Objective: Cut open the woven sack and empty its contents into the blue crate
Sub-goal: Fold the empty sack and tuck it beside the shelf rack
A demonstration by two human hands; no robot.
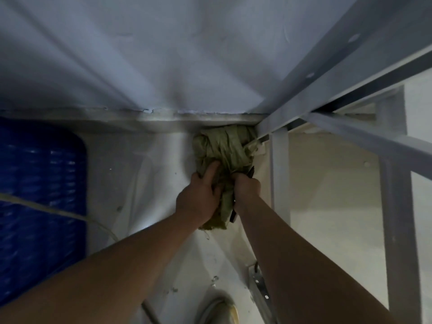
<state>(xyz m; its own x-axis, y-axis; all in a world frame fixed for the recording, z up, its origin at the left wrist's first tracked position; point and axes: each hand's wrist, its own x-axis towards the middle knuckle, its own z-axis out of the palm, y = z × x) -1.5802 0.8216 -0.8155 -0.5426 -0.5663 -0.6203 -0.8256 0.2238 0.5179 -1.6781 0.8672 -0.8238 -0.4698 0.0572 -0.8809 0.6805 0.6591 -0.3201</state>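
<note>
A crumpled olive-green woven sack lies bunched on the pale floor, pushed into the corner where the wall meets a grey metal rack. My left hand grips its near left side, fingers dug into the fabric. My right hand is closed on the sack's right side, and a dark, narrow object shows by that hand; what it is I cannot tell. The blue crate stands far left, well apart from the sack. Its inside is blurred.
A grey metal rack frame with uprights and crossbars fills the right side. A white wall rises straight ahead. A pale cord crosses the crate. A metal bracket and a shoe are near the bottom.
</note>
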